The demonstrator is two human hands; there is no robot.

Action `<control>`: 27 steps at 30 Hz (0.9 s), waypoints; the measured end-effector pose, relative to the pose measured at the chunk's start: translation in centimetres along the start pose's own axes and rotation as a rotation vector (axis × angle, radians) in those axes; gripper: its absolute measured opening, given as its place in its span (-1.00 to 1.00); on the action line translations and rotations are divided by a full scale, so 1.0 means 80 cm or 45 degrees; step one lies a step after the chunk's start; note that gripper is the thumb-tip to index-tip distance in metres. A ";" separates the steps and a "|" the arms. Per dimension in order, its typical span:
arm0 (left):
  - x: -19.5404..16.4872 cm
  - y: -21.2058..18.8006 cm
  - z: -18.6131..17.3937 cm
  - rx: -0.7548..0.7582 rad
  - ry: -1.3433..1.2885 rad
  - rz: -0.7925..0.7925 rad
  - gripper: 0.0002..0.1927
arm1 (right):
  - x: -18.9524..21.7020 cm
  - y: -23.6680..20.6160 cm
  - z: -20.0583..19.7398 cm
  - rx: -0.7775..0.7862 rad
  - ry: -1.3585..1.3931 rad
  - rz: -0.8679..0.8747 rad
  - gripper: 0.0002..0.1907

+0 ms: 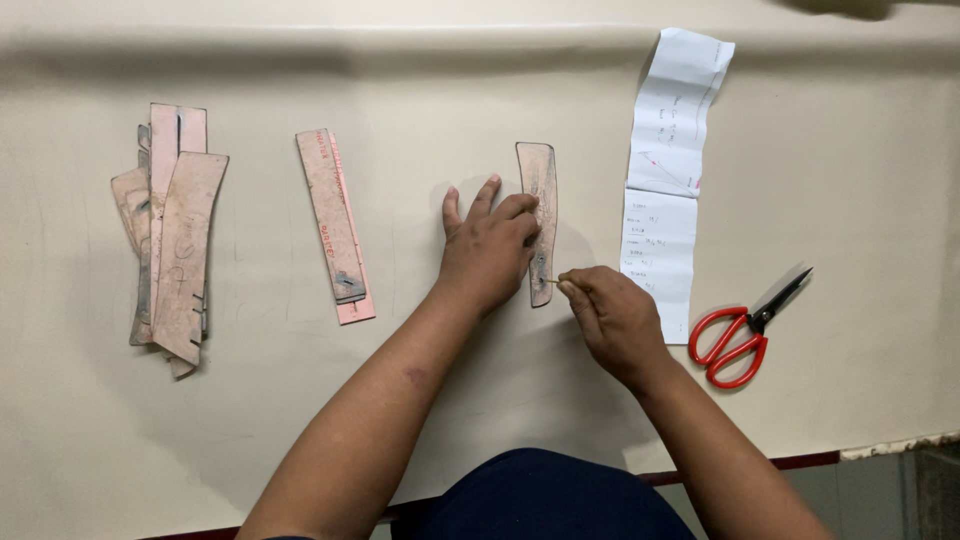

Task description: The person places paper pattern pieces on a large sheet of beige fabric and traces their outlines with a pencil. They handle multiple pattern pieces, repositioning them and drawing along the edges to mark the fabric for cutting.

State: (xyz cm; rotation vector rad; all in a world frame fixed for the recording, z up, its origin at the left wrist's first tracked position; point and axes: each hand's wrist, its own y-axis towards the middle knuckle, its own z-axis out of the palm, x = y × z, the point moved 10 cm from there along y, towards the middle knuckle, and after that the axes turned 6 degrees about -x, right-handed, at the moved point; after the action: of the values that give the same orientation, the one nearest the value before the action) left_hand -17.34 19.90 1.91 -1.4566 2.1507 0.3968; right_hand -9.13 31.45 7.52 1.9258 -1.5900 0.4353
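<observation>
Left hand point(487, 250) flat, fingers spread, pinning narrow worn pinkish cardboard pattern strip point(540, 215); right hand point(612, 318) pinches thin pale stick point(553, 281) against its lower edge.

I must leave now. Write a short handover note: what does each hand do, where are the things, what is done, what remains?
Left hand: flat, pressing the narrow template strip onto the cream table.
Right hand: pinching a thin marking tool, tip at the strip's lower right edge.
Nearby: stack of templates far left, pink-edged pair of strips left of the hands, folded paper note and red scissors to the right.
Done: strip laid down and held.
Left: any traced line is not visible, so check the outline.
</observation>
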 end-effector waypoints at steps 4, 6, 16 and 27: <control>-0.003 0.000 -0.001 -0.033 0.027 0.031 -0.76 | 0.004 -0.008 0.007 0.063 -0.029 -0.003 -0.81; -0.006 0.000 -0.002 -0.046 0.036 0.046 -0.76 | -0.019 -0.003 0.007 0.090 0.041 0.199 -0.81; -0.007 -0.002 0.002 -0.058 0.072 0.036 -0.77 | -0.007 -0.006 0.004 0.053 0.030 0.077 -0.82; -0.013 -0.022 0.009 -0.071 0.239 0.150 -0.53 | -0.077 -0.002 0.019 0.030 0.562 0.671 -0.74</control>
State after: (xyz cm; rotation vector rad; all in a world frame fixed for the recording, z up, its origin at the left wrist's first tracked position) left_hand -15.19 20.43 1.96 -1.4523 2.3998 0.3779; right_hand -10.54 35.27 2.62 1.2780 -1.7643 1.0190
